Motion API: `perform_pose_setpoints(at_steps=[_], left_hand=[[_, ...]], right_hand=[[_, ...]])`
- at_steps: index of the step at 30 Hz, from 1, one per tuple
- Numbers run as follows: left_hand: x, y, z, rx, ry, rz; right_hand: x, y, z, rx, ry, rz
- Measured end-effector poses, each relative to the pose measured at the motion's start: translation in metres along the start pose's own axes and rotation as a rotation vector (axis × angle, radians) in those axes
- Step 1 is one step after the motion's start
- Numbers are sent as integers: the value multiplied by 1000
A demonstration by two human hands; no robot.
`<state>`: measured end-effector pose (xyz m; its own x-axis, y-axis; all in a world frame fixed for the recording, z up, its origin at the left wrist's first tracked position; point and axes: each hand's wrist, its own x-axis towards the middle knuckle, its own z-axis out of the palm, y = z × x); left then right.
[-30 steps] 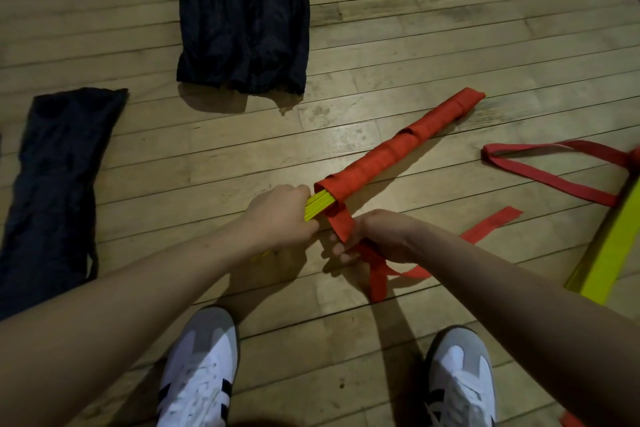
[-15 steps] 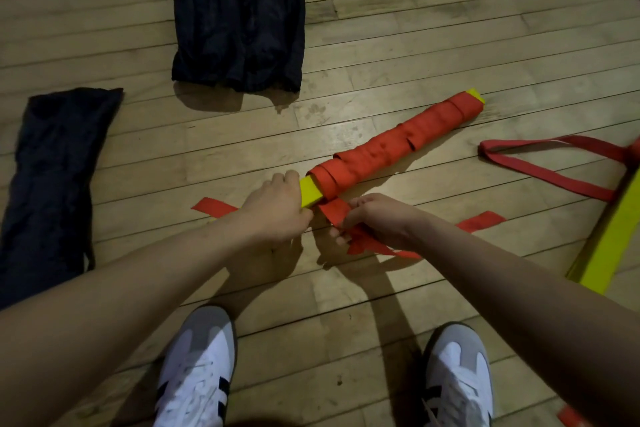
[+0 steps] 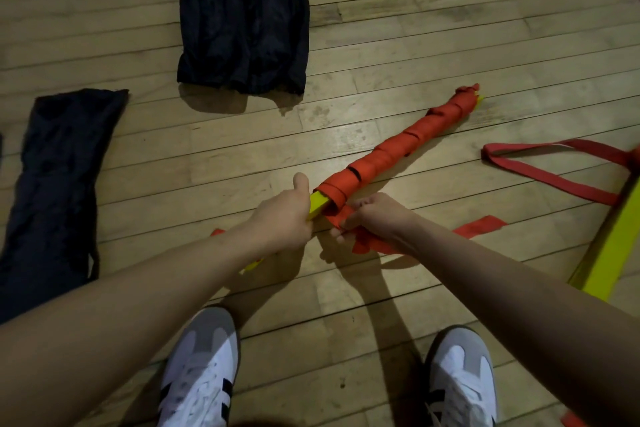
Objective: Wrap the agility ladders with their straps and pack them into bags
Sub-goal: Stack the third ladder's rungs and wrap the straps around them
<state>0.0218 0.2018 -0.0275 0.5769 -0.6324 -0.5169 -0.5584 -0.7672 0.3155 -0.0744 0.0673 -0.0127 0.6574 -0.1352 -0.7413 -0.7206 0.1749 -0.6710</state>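
Observation:
A bundle of yellow ladder rungs wrapped in red strap (image 3: 398,152) lies slanted on the wooden floor, its far end pointing up and right. My left hand (image 3: 284,215) grips the bare yellow near end, thumb raised. My right hand (image 3: 370,218) is closed on the loose red strap (image 3: 481,227) just below the bundle's near end; the strap's tail trails off to the right. A second ladder with yellow rungs (image 3: 609,253) and red straps (image 3: 540,173) lies at the right edge. Two dark bags lie flat: one (image 3: 242,17) at the top, one (image 3: 55,184) at the left.
My two white and grey shoes (image 3: 201,371) (image 3: 460,378) stand at the bottom of the view. Bare floorboards (image 3: 415,28) stretch between the bags and the bundle. A short red strap end (image 3: 218,232) shows behind my left forearm.
The bundle has turned and its far end lies further right. More red turns now cover its near end. My hands stay at the near end.

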Motion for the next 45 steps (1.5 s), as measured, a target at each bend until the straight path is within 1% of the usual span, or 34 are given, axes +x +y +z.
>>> perform_pose_setpoints(at_steps=[4, 8, 10, 12, 14, 15, 17, 20, 24, 28, 31, 34, 36, 38, 41, 45], left_hand=[[0, -6, 6, -13, 96, -14], [3, -14, -1, 32, 163, -15], [5, -17, -7, 6, 96, -20], [5, -18, -9, -30, -37, -19], [3, -18, -8, -2, -148, 23], [1, -18, -7, 26, -160, 56], [-3, -18, -7, 84, -94, 109], [-4, -18, -11, 148, 21, 132], [-6, -13, -9, 144, 54, 83], [-8, -6, -3, 252, 114, 103], [-5, -2, -2, 276, 157, 85], [0, 0, 1, 266, 171, 63], [3, -1, -3, 281, 180, 50], [5, -4, -9, 295, 157, 55], [3, -5, -20, 275, 69, 138], [-1, -1, -26, 196, 79, 260]], right_hand=[[6, -11, 1, -168, 11, 94], [6, -14, -1, -237, 11, 132], [6, -10, -1, -190, -4, 104], [7, -6, -2, -86, -7, 65], [7, -3, -3, -56, 3, 33], [7, -2, -2, -53, 7, 25], [5, 1, -2, -59, 17, 24], [3, 5, -1, -32, 29, 24], [3, 4, 2, -11, 62, 12], [0, 1, 6, 6, 83, -34], [-1, -2, 6, 18, 96, -65], [0, -4, 6, 17, 102, -96], [1, -6, 9, -25, 115, -110], [3, -9, 10, -34, 150, -135], [6, -10, 9, 38, 207, -146], [7, 1, 9, 158, 210, -107]])
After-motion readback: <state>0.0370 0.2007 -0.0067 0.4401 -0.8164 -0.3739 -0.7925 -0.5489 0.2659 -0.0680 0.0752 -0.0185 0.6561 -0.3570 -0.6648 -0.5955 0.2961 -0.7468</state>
